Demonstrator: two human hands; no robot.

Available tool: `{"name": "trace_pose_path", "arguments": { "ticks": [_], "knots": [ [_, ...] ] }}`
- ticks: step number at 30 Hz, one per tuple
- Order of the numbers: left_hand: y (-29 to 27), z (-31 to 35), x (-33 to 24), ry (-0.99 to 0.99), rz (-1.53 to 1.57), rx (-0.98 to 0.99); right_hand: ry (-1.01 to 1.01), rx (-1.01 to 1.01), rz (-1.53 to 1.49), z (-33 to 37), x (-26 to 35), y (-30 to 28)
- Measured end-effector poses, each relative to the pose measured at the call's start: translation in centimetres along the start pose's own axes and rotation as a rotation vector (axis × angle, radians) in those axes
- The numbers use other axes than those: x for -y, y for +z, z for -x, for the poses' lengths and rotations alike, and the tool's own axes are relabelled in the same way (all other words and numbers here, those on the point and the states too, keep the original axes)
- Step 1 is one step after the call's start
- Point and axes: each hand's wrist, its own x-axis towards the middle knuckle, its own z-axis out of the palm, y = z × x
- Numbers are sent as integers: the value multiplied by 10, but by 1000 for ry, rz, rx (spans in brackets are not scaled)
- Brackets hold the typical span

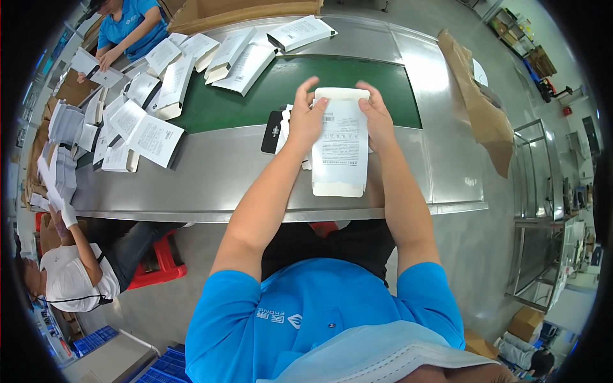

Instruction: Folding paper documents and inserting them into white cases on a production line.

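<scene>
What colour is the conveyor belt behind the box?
Dark green belt, clearest in the head view.

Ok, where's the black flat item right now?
Head view: the black flat item lies on the steel table, just left of the left hand, partly behind white cards.

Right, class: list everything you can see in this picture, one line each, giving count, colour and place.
flat carton: one, white, held upright over the steel table
steel table: one, grey, centre
conveyor belt: one, green, behind the carton
loose cartons: many, white, left and far side
dark item: one, black, beside the left hand
stool: one, red, lower left
co-workers: two, left side
hands: left hand and right hand, both gripping the carton's top
</scene>
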Motion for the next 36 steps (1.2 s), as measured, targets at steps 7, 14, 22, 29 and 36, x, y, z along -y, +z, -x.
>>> {"name": "trace_pose_path", "arguments": {
  "ticks": [7,14,22,29,36],
  "knots": [
    [2,8,0,-174,-211,4,235,58,-18,-7,2,-21],
    [1,3,-1,-212,-387,-133,240,-163,75,-4,-14,-8],
    [-2,1,7,-238,-138,-58,197,-178,121,-5,-12,-10],
    [-5,1,2,-264,-115,-49,259,-159,205,1,-3,4],
    [-30,-21,-39,-240,-572,280,152,-189,4,-8,-1,-11]
  ]
}}
